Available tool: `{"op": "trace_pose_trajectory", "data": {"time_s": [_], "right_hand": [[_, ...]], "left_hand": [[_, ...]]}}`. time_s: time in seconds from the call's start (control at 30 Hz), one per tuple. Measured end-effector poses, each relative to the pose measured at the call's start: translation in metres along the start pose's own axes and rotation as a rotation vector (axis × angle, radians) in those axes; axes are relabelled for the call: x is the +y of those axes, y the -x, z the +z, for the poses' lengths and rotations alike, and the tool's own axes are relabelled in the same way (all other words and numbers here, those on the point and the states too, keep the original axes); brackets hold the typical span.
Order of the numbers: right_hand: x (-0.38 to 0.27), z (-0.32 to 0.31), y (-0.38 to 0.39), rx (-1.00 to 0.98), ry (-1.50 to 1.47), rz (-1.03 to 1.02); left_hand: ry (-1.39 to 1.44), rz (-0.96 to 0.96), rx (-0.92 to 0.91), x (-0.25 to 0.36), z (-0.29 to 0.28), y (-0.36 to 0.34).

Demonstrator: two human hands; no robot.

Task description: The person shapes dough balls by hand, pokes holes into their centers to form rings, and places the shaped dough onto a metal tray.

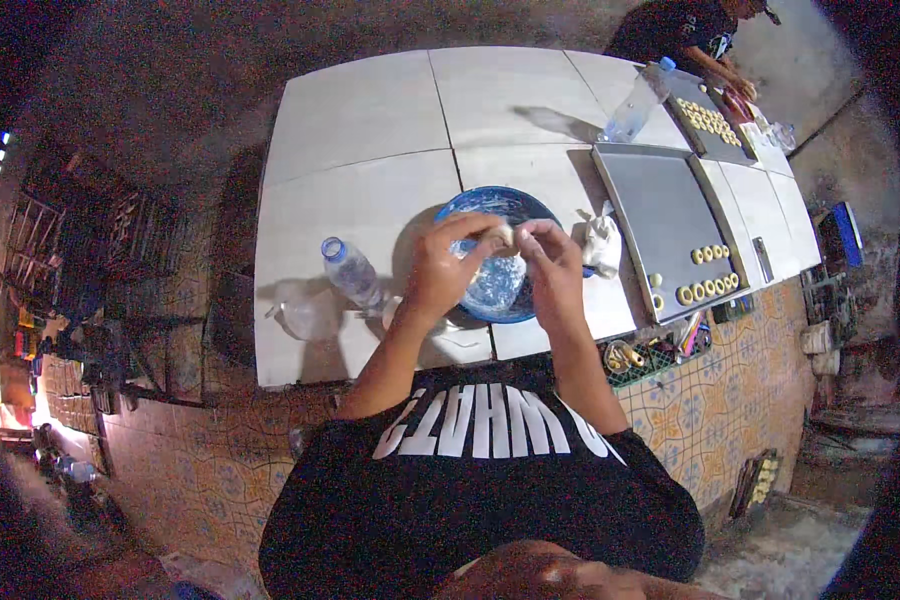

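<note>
Over a blue bowl [526, 196] dusted inside with white flour, my two hands meet. Between the fingertips is a small pale piece of dough [507, 238]. My left hand [448, 252] is closed on it from the left, while my right hand [552, 258] pinches it from the other side. A large grey baking tray [660, 200] lies to the right, with several pale rings [710, 288] of dough in rows at its near end. Between bowl and tray sits a crumpled white plastic bag or cloth [602, 242].
A clear bottle [350, 270] and a transparent bag or container [308, 312] stand left of the bowl. Another large bottle [635, 105] is beyond the tray. At the far right a person [675, 35] works by a second filled tray [708, 115]. A green crate [645, 368] sits below the table edge.
</note>
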State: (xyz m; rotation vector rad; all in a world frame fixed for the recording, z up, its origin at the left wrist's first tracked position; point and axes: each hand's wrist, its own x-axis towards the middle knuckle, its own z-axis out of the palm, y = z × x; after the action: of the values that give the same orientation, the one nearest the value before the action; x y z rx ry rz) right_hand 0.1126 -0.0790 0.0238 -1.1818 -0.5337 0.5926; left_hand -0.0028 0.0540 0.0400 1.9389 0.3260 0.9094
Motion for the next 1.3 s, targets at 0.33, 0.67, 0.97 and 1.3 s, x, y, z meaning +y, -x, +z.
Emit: {"op": "trace_pose_trajectory", "data": {"time_s": [0.33, 0.67, 0.97, 1.3], "right_hand": [[-0.002, 0.002, 0.004, -0.006, -0.063, -0.049], [-0.001, -0.004, -0.001, -0.021, -0.093, -0.009], [-0.010, 0.013, 0.007, -0.010, 0.648, -0.398], [-0.008, 0.011, 0.007, 0.016, 0.606, -0.449]], "left_hand": [[0.010, -0.062, -0.043, -0.006, 0.001, 0.002], [-0.183, 0.211, -0.065, -0.012, 0.000, 0.003], [-0.172, 0.160, 0.034, -0.003, 0.002, 0.000], [-0.220, 0.063, -0.085, -0.007, 0.001, 0.005]]}}
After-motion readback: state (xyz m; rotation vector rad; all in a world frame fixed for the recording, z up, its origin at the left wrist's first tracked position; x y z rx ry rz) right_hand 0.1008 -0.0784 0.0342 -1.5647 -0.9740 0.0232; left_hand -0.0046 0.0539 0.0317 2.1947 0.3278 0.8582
